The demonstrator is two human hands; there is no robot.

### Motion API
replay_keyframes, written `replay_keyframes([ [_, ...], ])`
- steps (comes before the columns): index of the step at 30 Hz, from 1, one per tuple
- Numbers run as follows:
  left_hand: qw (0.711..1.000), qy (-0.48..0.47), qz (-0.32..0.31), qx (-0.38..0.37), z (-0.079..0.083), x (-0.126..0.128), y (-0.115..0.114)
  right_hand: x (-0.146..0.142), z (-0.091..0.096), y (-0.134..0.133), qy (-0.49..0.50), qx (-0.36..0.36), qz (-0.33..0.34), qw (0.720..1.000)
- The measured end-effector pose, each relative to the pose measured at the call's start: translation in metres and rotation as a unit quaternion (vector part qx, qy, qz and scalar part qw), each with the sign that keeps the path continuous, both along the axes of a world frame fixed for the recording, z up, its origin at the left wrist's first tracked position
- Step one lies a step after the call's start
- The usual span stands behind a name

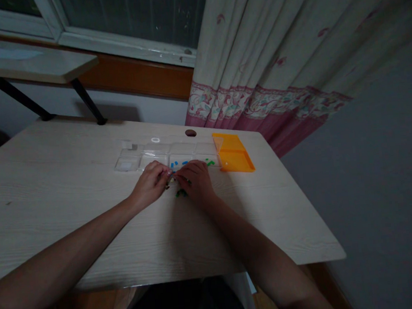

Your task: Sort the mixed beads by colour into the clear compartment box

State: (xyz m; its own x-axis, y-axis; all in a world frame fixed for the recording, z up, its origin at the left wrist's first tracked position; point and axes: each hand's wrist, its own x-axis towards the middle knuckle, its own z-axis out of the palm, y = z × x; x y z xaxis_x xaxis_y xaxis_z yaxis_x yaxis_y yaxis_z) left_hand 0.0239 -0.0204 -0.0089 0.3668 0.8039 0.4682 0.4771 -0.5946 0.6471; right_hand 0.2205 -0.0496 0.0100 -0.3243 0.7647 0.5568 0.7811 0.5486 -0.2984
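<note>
My left hand and my right hand rest close together on the pale wooden table, fingers curled in a pinch toward each other. Between the fingertips sits a tiny piece that I cannot make out. A few small green pieces lie on the table just under my right hand. Right behind both hands stands a clear compartment tray holding small blue pieces and green pieces.
An orange lid or tray lies open at the clear tray's right end. A round cable hole is in the table near its far edge. A shelf on black brackets hangs at the back left; a patterned curtain hangs at the right.
</note>
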Motion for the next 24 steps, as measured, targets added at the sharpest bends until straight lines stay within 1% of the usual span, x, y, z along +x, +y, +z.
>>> replay_keyframes([
  [2,1.0,-0.003,0.003,0.001,0.001,0.0,0.0,0.002,-0.002,0.003,0.008,-0.005,-0.008,1.0],
  [9,1.0,-0.004,0.009,0.004,0.002,0.0,-0.002,0.021,-0.006,0.021,0.077,-0.032,-0.074,0.994],
  [13,1.0,0.005,0.003,0.01,-0.001,0.0,-0.002,0.031,-0.007,0.027,0.09,-0.029,-0.146,0.985],
  [16,0.999,0.025,-0.004,0.022,-0.001,0.0,-0.002,0.035,-0.009,0.029,0.079,-0.022,-0.181,0.98],
  [19,0.998,0.053,-0.018,0.033,0.001,0.0,-0.004,0.036,-0.012,0.03,0.059,-0.028,-0.19,0.98],
  [24,0.993,0.088,-0.061,0.053,0.005,0.0,-0.008,0.035,-0.013,0.03,0.034,-0.018,-0.176,0.984],
])
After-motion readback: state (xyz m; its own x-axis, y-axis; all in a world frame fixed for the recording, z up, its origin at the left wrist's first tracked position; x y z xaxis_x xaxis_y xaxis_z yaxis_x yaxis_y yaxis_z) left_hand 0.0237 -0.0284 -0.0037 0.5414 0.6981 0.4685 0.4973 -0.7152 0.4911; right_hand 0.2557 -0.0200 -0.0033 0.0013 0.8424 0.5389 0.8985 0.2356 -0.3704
